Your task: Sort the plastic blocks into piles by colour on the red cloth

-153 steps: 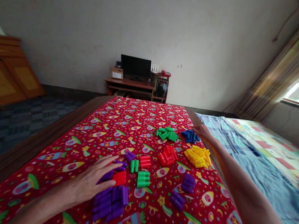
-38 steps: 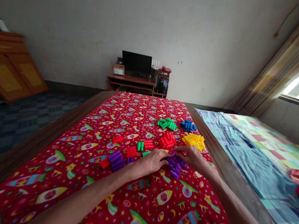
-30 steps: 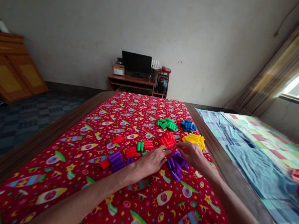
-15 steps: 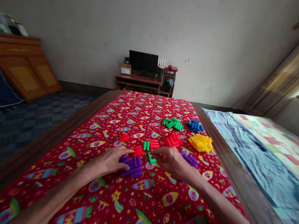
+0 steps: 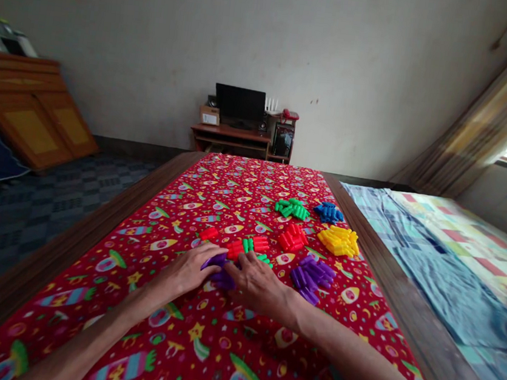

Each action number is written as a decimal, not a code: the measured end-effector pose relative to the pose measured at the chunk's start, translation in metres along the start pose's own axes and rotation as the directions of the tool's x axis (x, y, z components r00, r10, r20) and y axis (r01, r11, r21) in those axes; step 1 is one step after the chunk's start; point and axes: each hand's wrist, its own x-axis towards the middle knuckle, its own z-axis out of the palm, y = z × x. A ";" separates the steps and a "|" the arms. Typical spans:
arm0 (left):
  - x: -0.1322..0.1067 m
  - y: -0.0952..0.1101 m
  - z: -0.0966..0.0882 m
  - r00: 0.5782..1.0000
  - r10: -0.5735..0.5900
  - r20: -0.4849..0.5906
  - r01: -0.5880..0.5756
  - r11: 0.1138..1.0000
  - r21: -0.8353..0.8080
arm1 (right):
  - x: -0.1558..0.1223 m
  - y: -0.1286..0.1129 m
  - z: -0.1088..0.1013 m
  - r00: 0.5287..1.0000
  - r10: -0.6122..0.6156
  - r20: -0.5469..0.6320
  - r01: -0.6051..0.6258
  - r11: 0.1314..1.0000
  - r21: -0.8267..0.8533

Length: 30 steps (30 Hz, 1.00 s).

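Observation:
My left hand (image 5: 186, 269) and my right hand (image 5: 259, 287) meet over a small cluster of purple blocks (image 5: 220, 271) on the red patterned tablecloth (image 5: 226, 345), fingers curled round them from both sides. A second heap of purple blocks (image 5: 312, 276) lies just right of my right hand. Loose red blocks (image 5: 234, 249) and green blocks (image 5: 247, 244) sit just beyond my fingers. Further off lie sorted heaps: a red pile (image 5: 292, 237), a yellow pile (image 5: 339, 240), a green pile (image 5: 292, 208) and a blue pile (image 5: 329, 212).
The table's wooden edge (image 5: 409, 311) borders a bed with a checked sheet (image 5: 451, 261) on the right. A single red block (image 5: 209, 234) lies to the left. A desk with a monitor (image 5: 240, 104) stands at the far wall, a wooden cabinet (image 5: 29, 109) at the left.
Both hands shifted left from the right-hand purple heap to the other purple cluster and closed round it. My right hand crossed over the loose green block.

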 end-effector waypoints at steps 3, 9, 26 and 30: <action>0.000 -0.001 -0.001 1.000 -0.007 -0.026 0.006 1.000 -0.011 | -0.005 0.003 -0.008 0.998 -0.059 0.026 0.059 0.998 -0.016; 0.001 0.005 -0.003 0.999 -0.035 -0.030 0.034 0.998 -0.047 | -0.013 0.010 -0.020 0.990 -0.046 0.132 0.042 0.999 0.030; 0.052 0.098 0.028 0.974 0.227 0.013 -0.215 0.937 -0.276 | -0.093 0.111 -0.097 0.894 0.426 0.134 -0.443 0.886 0.139; 0.083 0.123 0.059 0.963 0.267 0.043 -0.234 0.902 -0.363 | -0.091 0.111 -0.106 0.875 0.483 0.026 -0.482 0.865 0.144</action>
